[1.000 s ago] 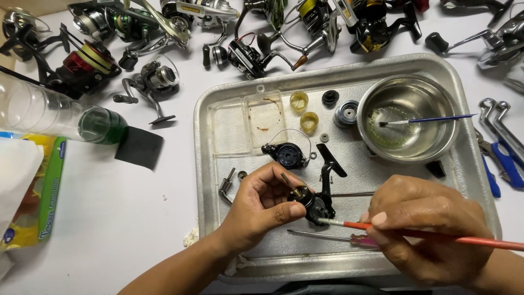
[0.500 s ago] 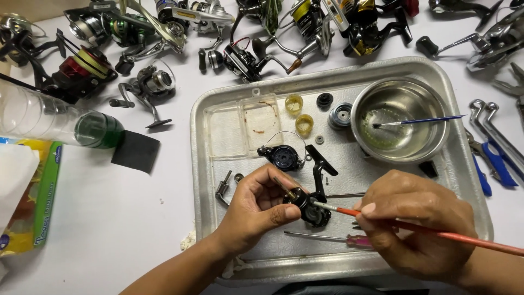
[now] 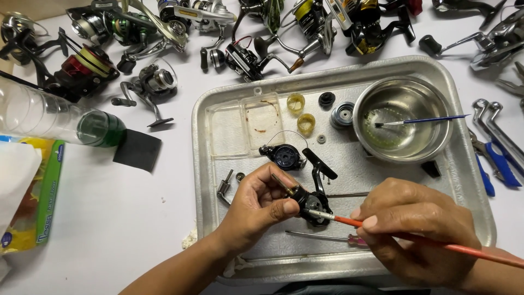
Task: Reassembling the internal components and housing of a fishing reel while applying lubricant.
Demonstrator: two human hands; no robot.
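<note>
My left hand (image 3: 261, 205) grips a black fishing reel body (image 3: 314, 205) over the metal tray (image 3: 218, 164). In my right hand (image 3: 417, 229) is a thin orange-handled brush (image 3: 349, 221); its pale tip touches the reel body. The brush handle runs out to the lower right. A black rotor with a wire bail (image 3: 285, 155) lies on the tray just above my left hand. A steel bowl (image 3: 403, 119) with greenish liquid and a blue-handled brush (image 3: 423, 120) stands at the tray's back right.
Two yellow rings (image 3: 301, 112), small black and grey round parts and a clear plastic lid (image 3: 245, 128) lie in the tray. Several fishing reels (image 3: 153, 82) line the table's far edge. A clear bottle with a green cap (image 3: 60, 123), a black pad and a green box sit left; pliers lie right.
Both hands and the reel body have stayed over the tray's front. The brush tip has shifted slightly along the reel body. The view has drifted a little.
</note>
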